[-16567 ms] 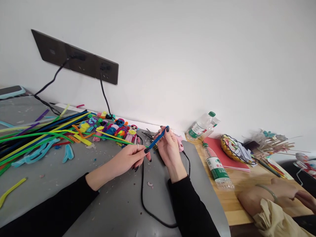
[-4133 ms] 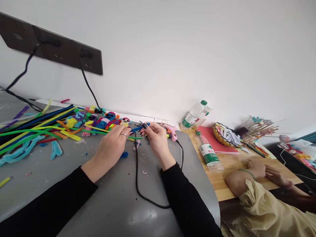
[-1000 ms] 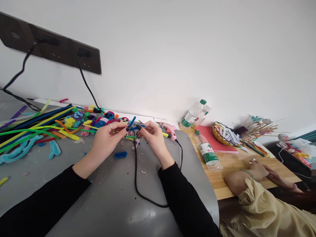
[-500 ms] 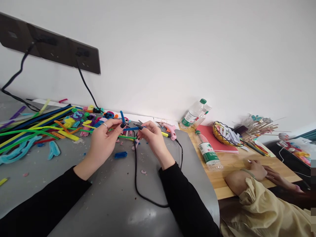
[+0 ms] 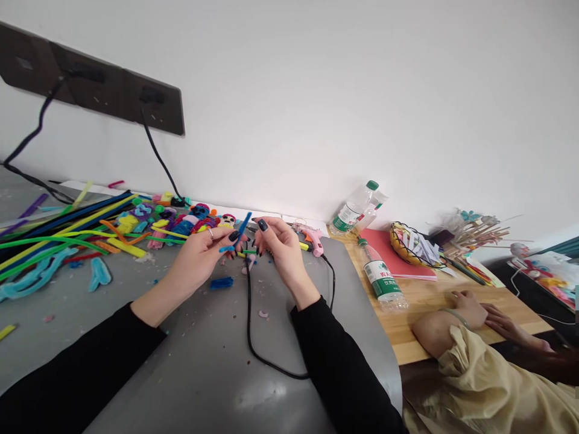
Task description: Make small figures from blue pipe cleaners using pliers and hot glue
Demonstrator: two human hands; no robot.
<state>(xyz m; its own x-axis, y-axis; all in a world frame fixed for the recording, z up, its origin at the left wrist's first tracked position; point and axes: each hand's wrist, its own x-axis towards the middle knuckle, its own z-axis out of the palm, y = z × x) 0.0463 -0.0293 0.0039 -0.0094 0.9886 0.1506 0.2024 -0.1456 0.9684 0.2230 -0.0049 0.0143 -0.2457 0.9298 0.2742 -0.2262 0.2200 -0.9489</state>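
Observation:
My left hand (image 5: pixel 199 253) pinches a bent blue pipe cleaner (image 5: pixel 244 226) between thumb and fingers. One end points up and right, while a short piece shows beneath the thumb. Close to the upper end is my right hand (image 5: pixel 278 241), its fingers loosely curled and apart, with nothing visible in them. On the grey table (image 5: pixel 194 361) below the hands lies a small folded blue bundle (image 5: pixel 221 283). Behind the left hand sit several small colourful pipe-cleaner figures (image 5: pixel 199 214), partly covered by the fingers.
Loose pipe cleaners (image 5: pixel 67 232) spread over the left side. A pink glue gun (image 5: pixel 312 238) lies right of my hands, its black cord (image 5: pixel 249 325) looping across the table. Water bottles (image 5: pixel 382 280), a yellow basket (image 5: pixel 395 244) and another person's arms (image 5: pixel 438 331) are at the right.
The pipe cleaner's long part has swung from lying level between both hands to pointing up. My right hand has let go of its end and turned slightly upward.

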